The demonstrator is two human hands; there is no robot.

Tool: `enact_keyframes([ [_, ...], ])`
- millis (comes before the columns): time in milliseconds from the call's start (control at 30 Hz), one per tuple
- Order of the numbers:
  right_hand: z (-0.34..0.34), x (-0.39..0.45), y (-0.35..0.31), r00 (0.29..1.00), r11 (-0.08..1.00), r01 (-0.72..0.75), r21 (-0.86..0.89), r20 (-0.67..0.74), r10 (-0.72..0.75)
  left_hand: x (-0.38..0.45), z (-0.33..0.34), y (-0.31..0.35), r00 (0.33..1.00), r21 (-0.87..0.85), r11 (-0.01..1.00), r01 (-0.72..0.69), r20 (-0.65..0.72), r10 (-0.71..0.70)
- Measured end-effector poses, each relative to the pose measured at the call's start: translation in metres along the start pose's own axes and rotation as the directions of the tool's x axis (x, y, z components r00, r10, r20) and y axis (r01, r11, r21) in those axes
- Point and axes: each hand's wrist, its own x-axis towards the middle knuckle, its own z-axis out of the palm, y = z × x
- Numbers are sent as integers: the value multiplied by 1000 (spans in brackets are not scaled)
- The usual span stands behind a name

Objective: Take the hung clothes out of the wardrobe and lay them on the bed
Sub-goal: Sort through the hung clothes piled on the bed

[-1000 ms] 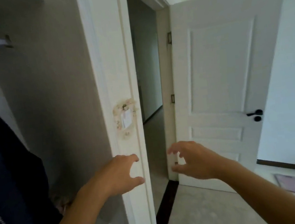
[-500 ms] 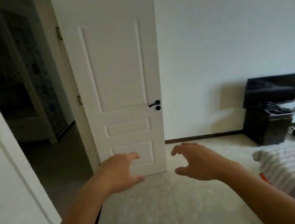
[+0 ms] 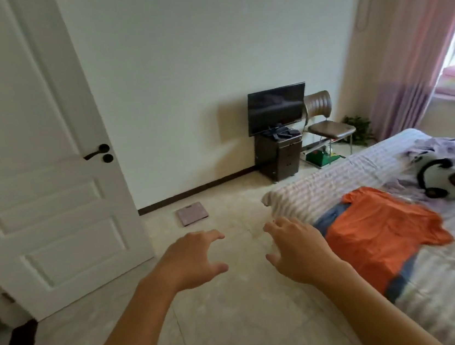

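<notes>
Hands [image 3: 245,256] two, empty, orange shirt [image 3: 383,236] one

Both forearms reach forward, left hand [image 3: 191,260] and right hand [image 3: 299,249] empty, fingers [image 3: 214,235] loosely curled.

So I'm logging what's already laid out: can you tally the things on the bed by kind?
Orange T-shirt: 1
Blue garment under it: 1
Panda plush toy: 1
Lilac cloth: 1
Total on the bed: 4

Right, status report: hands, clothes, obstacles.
Left hand and right hand open, holding nothing. Orange T-shirt flat on striped bed, over blue garment. Bare floor ahead.
</notes>
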Motion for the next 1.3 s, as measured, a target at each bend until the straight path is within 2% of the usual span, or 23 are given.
enact_keyframes([
  [200, 17, -12, 89, 974, 974, -227, 0, 15, 227, 102, 35, 73, 968, 30, 970, -243, 71, 241],
  [367, 28, -3, 150, 921, 921, -390, 6, 25, 389, 179, 77, 126, 881, 37, 889, -455, 161, 445],
  [533, 34, 21, 205, 836, 834, -549, 48, 36, 548, 265, 94, 156, 801, 35, 817, -575, 227, 554],
  [800, 34, 61, 283, 714, 710, -698, 96, 12, 700, 372, 108, 205, 701, -39, 735, -677, 269, 661],
  [967, 40, 78, 337, 658, 653, -750, 107, 15, 753, 430, 129, 237, 664, -65, 712, -699, 310, 680],
  [1167, 55, 103, 426, 648, 643, -758, 110, 13, 762, 496, 165, 286, 647, -82, 710, -699, 351, 677],
  [1300, 54, 123, 499, 656, 652, -753, 86, 23, 754, 543, 180, 320, 667, -74, 736, -673, 368, 648],
])
